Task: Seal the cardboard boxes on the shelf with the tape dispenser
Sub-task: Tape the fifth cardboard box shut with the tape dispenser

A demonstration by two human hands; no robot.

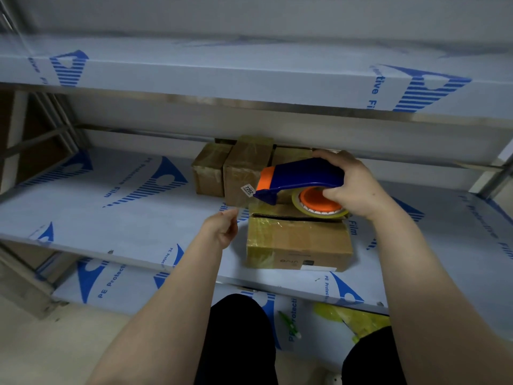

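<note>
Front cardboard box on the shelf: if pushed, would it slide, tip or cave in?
Likely slides easily: the front cardboard box sits flat on the smooth, film-covered shelf. Unlikely to tip, being low and wide. Its top may give under pressure, since the flap seam gapes open below the tape dispenser.

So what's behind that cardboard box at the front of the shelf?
A tall taped box stands further back, with a shorter box to its left. The tape dispenser, held by the right hand, covers most of whatever sits further right; only a cardboard edge shows.
</note>
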